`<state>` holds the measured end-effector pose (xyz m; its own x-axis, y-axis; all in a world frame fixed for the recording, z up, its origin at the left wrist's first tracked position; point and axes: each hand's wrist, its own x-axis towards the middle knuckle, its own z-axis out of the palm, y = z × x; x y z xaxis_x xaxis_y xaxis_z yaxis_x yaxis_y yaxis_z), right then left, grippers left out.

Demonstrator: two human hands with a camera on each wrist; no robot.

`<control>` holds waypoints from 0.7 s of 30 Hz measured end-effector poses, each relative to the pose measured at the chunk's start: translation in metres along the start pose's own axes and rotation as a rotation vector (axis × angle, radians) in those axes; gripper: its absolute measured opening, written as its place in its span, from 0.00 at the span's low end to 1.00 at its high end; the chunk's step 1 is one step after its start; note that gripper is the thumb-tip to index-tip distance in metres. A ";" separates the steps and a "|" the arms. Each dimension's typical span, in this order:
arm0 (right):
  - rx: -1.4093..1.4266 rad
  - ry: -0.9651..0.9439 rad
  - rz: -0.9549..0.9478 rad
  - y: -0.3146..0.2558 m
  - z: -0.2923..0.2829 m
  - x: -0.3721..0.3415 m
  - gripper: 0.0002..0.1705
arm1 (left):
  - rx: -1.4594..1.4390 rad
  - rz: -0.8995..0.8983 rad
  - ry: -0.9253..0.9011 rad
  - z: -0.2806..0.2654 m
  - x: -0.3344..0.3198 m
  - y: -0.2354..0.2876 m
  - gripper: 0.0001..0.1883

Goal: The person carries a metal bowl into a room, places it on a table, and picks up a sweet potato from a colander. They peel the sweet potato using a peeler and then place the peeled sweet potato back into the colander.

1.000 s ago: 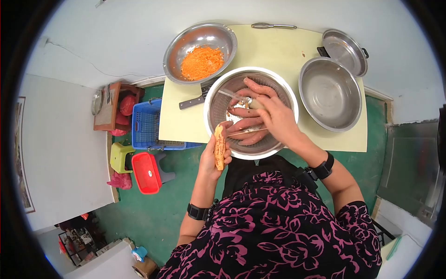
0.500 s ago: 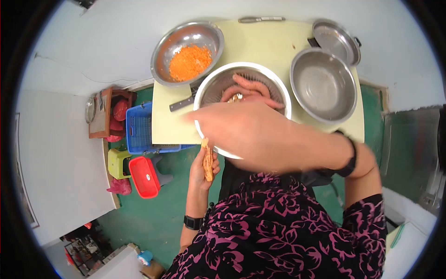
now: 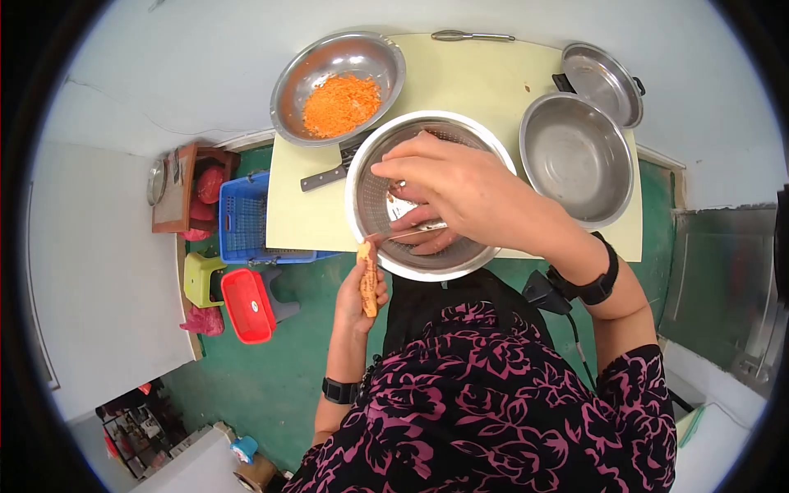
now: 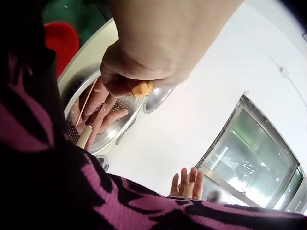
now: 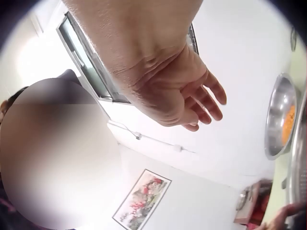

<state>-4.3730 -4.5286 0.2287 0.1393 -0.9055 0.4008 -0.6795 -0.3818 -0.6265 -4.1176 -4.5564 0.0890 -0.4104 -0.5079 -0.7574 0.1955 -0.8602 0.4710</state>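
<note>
My left hand (image 3: pixel 356 300) grips a yellowish peeled sweet potato (image 3: pixel 368 283) with brown marks, upright just outside the near left rim of a perforated steel basin (image 3: pixel 359 201). In the left wrist view only the sweet potato's end (image 4: pixel 142 89) shows beyond the fist. Over the basin is my right hand (image 3: pixel 464 185), raised with loosely bent fingers and nothing in them, as the right wrist view also shows. Unpeeled reddish sweet potatoes (image 3: pixel 434 243) lie in the basin, partly hidden by that hand. Among them sits a tool with a cream handle (image 4: pixel 85 137). A thin stick (image 4: pixel 85 102) crosses the basin.
A steel bowl of shredded orange food (image 3: pixel 341 107) stands at the back left, a dark-handled knife (image 3: pixel 323 178) in front of it. To the right are a steel basin (image 3: pixel 575 156) and a lidded-looking pan (image 3: pixel 604 82). A whisk-like utensil (image 3: pixel 472 36) lies at the back edge.
My right hand has let go of the cream-handled tool, swept left across the basin and risen back over it. The left hand has moved slightly left and down, still gripping the sweet potato.
</note>
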 end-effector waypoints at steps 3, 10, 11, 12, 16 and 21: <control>0.095 -0.029 0.082 0.008 0.008 -0.003 0.20 | -0.044 0.021 -0.037 0.000 -0.001 0.003 0.14; -0.027 0.054 -0.063 0.012 0.017 -0.003 0.21 | -0.022 0.009 -0.001 0.001 0.001 -0.001 0.14; -0.032 0.071 -0.100 0.010 0.016 -0.002 0.21 | -0.015 0.010 0.010 0.002 0.001 -0.001 0.14; 0.000 0.065 -0.168 0.004 0.014 0.001 0.21 | -0.008 0.008 0.020 0.003 0.001 -0.002 0.14; 0.346 -0.209 -0.352 -0.067 -0.023 0.018 0.19 | -0.022 0.031 -0.003 -0.029 0.022 -0.017 0.14; 0.019 -0.240 0.277 -0.154 -0.090 0.004 0.17 | 0.003 0.004 -0.126 -0.008 0.007 0.002 0.15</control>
<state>-4.3324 -4.4563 0.3868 0.1182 -0.9919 0.0475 -0.7018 -0.1173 -0.7026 -4.1126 -4.5616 0.0808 -0.5183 -0.5016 -0.6926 0.1952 -0.8579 0.4753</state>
